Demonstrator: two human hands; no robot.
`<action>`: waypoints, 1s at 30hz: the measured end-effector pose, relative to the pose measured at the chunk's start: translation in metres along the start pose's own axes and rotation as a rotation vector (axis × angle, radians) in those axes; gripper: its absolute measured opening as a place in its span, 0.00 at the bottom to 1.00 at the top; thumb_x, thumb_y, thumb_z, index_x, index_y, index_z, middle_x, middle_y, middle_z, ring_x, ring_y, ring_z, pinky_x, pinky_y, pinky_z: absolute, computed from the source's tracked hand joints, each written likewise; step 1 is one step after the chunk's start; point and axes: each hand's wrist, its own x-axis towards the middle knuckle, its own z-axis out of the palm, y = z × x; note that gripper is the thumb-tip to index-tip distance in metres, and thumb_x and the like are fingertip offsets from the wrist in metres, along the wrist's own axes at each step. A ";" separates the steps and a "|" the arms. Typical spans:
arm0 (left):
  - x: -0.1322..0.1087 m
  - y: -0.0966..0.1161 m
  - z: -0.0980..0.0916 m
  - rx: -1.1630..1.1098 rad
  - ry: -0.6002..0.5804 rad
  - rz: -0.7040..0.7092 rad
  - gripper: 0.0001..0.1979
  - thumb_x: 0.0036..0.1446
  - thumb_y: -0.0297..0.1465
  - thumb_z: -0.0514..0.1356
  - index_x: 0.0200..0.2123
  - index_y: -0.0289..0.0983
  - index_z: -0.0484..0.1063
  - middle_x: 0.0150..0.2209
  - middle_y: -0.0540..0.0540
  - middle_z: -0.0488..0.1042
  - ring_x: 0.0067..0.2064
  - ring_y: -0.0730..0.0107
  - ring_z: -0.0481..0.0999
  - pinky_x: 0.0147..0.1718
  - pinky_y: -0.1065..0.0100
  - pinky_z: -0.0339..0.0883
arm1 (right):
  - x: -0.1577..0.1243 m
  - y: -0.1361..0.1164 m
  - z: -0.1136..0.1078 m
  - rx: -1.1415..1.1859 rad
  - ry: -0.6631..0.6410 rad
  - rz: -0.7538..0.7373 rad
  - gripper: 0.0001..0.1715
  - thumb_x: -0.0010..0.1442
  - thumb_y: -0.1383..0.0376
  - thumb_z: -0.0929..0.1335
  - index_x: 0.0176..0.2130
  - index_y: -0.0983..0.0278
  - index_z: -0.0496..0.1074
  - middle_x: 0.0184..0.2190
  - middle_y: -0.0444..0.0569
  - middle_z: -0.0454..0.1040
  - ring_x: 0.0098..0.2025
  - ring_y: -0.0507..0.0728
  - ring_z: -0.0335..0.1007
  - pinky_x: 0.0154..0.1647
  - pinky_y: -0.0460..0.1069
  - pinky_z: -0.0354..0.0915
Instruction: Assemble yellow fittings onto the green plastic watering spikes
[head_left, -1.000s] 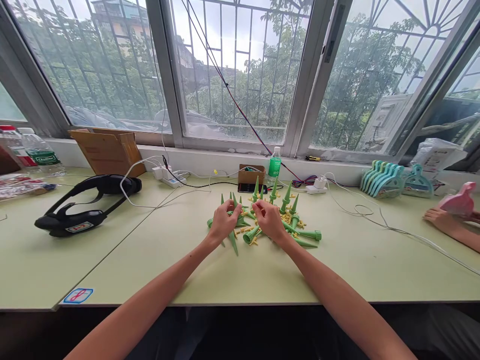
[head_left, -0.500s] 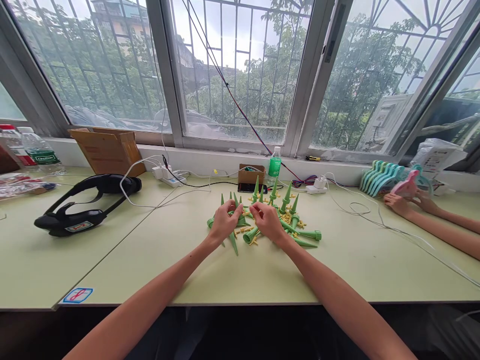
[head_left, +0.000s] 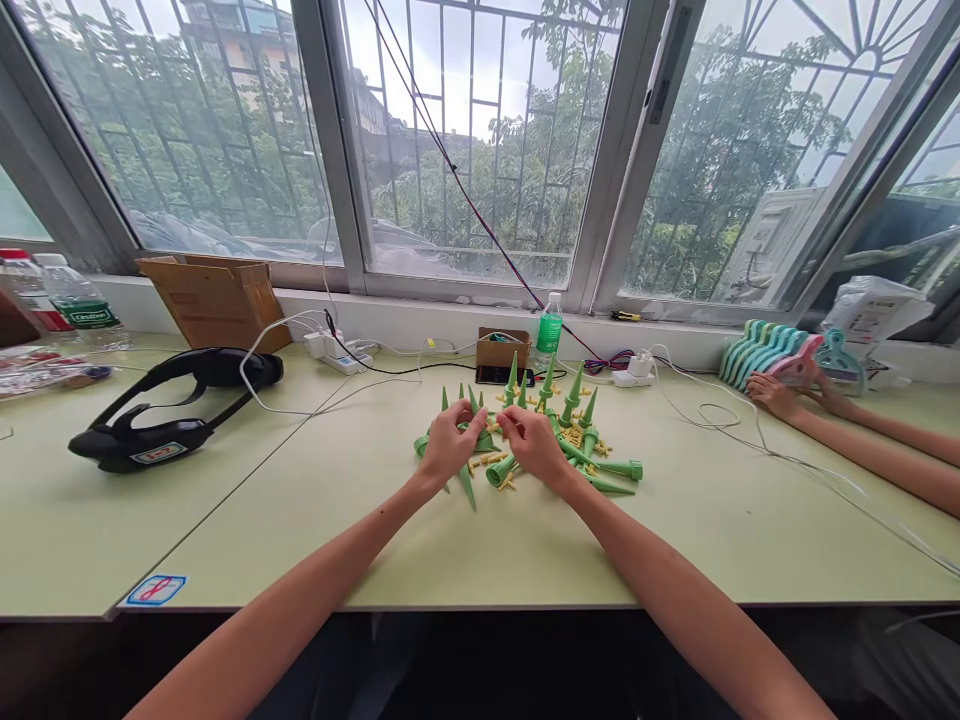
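My left hand (head_left: 451, 440) is closed above the middle of the table, with a green plastic watering spike (head_left: 473, 400) showing at its fingers. Close beside it, my right hand (head_left: 534, 440) is pinched, thumb against fingertips. Whatever that pinch holds is too small or hidden to make out. Around both hands are several green watering spikes, some upright like the one at the back (head_left: 573, 396), others lying flat like the one at the right (head_left: 619, 469). Small yellow valve pieces (head_left: 576, 438) are scattered among them.
Behind the spikes are a phone (head_left: 491, 376), a small cardboard box (head_left: 504, 350) and a green-labelled bottle (head_left: 550, 325). A black headset (head_left: 150, 448) lies left; cables and a power strip (head_left: 352, 360) run along the back. At right, another person's hands (head_left: 776, 396) touch stacked hangers (head_left: 765, 350).
My hands stay almost in place, with only slight finger movement. At the right, the other person's hands have moved left, bringing the pink hanger against the stack.
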 end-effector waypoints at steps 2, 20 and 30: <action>0.000 0.000 0.000 0.002 0.004 0.000 0.17 0.56 0.45 0.55 0.26 0.38 0.62 0.23 0.50 0.69 0.25 0.73 0.67 0.23 0.72 0.57 | 0.000 0.000 0.000 0.001 -0.002 0.000 0.18 0.65 0.58 0.59 0.28 0.63 0.66 0.22 0.44 0.68 0.23 0.50 0.60 0.27 0.45 0.56; -0.001 0.003 0.000 0.021 -0.011 -0.007 0.17 0.56 0.45 0.55 0.24 0.38 0.61 0.22 0.51 0.68 0.24 0.74 0.66 0.22 0.73 0.57 | 0.000 0.000 0.000 -0.025 0.005 -0.013 0.21 0.65 0.60 0.58 0.23 0.63 0.63 0.19 0.43 0.67 0.22 0.50 0.60 0.27 0.45 0.55; -0.003 0.005 0.000 0.014 -0.015 0.005 0.17 0.56 0.44 0.54 0.24 0.38 0.58 0.21 0.52 0.65 0.22 0.76 0.62 0.20 0.74 0.53 | -0.001 0.002 0.002 -0.043 0.000 -0.023 0.21 0.65 0.59 0.58 0.23 0.63 0.63 0.18 0.43 0.66 0.21 0.50 0.59 0.26 0.45 0.53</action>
